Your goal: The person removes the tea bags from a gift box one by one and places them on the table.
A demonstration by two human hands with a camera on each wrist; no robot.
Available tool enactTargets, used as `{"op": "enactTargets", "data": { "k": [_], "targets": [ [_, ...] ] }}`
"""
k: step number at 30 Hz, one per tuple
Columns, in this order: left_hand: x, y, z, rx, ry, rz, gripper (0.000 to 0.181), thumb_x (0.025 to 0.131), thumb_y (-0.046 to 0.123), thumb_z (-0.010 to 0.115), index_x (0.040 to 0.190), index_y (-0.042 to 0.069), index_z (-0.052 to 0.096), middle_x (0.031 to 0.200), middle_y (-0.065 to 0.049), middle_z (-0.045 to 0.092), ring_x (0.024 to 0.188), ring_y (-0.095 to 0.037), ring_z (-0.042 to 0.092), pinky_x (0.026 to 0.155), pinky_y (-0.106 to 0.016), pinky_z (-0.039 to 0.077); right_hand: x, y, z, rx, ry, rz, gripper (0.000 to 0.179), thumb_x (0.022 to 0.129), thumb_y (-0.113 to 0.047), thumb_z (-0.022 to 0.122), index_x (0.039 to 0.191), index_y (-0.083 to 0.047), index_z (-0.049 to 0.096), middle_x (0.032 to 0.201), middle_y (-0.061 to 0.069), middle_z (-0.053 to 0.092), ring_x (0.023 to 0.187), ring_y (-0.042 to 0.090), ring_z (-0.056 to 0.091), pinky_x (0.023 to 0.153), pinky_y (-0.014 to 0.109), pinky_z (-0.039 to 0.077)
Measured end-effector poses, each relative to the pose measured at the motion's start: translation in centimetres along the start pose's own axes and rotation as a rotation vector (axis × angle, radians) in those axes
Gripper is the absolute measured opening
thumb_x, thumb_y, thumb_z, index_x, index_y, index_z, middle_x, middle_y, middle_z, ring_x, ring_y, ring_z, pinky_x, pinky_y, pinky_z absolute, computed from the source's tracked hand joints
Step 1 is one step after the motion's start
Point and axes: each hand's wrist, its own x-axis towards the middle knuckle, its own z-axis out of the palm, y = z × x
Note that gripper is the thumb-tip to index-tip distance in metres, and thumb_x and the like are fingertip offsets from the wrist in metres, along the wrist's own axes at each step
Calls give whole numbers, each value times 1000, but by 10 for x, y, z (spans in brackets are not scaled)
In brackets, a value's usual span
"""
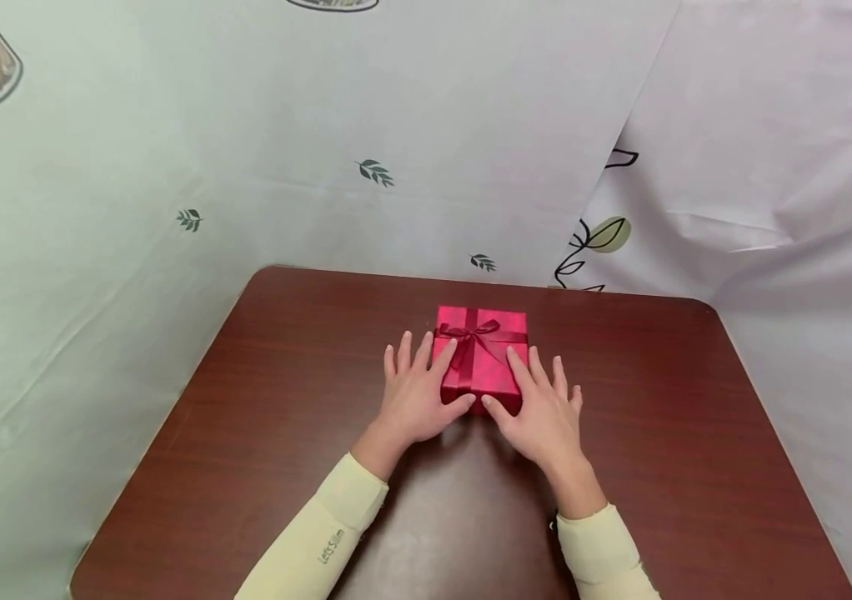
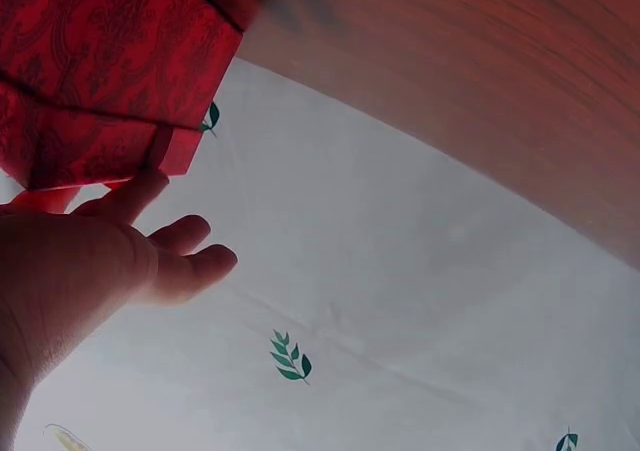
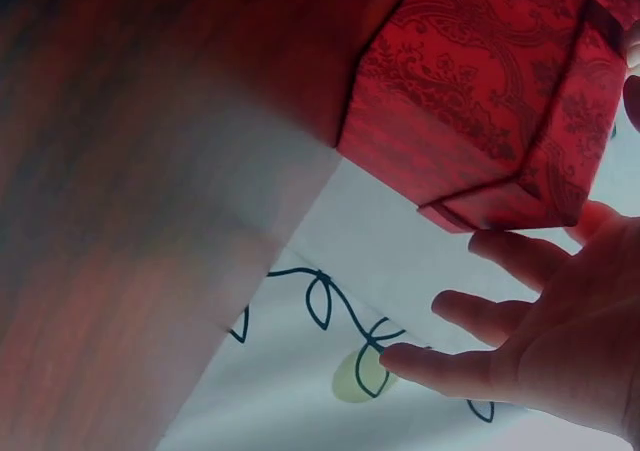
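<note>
A red gift box (image 1: 488, 371) with a darker red ribbon tied in a bow (image 1: 475, 333) stands on the brown table. At its left front corner, my left hand (image 1: 413, 402) touches the lid, index finger on top and thumb at the front edge. My right hand (image 1: 546, 412) does likewise at the right front corner, other fingers spread out straight. Both wrist views show the patterned sides of the box (image 2: 110, 61) and the lid's rim, with the fingers beside the lid (image 3: 450, 216). The inside of the box is hidden.
The brown table (image 1: 283, 400) has rounded corners and reaches to a white cloth backdrop (image 1: 283, 125) printed with leaves. Another hanging cloth (image 1: 786, 208) with folds stands at the right. Pale sleeves (image 1: 313, 542) cover both forearms.
</note>
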Motion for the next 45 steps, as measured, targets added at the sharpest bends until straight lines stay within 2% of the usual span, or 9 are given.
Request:
{"op": "enactTargets", "data": {
  "k": [9, 23, 33, 45],
  "targets": [
    [-1, 0, 7, 26, 16, 7, 91, 81, 62, 69, 156, 22, 37, 152, -19, 40, 145, -42, 13, 112, -65, 0, 0, 4, 1, 0, 10, -20, 88, 84, -53, 71, 159, -26, 32, 161, 15, 27, 146, 47, 12, 101, 79, 12],
    [1, 0, 7, 27, 60, 22, 89, 79, 60, 72, 154, 23, 41, 150, -18, 44, 144, -41, 15, 111, -66, 1, 2, 7, 5, 28, 53, -63, 87, 85, -45, 75, 158, -23, 34, 160, 16, 28, 146, 43, 15, 102, 76, 18],
    [0, -1, 7, 13, 93, 38, 85, 80, 59, 71, 152, 25, 45, 149, -17, 45, 143, -41, 18, 110, -67, 4, 2, 6, 3, 84, 60, -78, 87, 84, -40, 78, 156, -16, 37, 159, 19, 30, 145, 43, 19, 105, 73, 17],
    [-1, -2, 1, 12, 111, 39, 82, 81, 60, 70, 152, 26, 46, 148, -15, 47, 143, -40, 20, 110, -67, 6, 3, 4, 2, 105, 98, -106, 79, 83, -39, 78, 153, -20, 45, 158, 19, 32, 144, 43, 22, 102, 75, 17]
  ]
}}
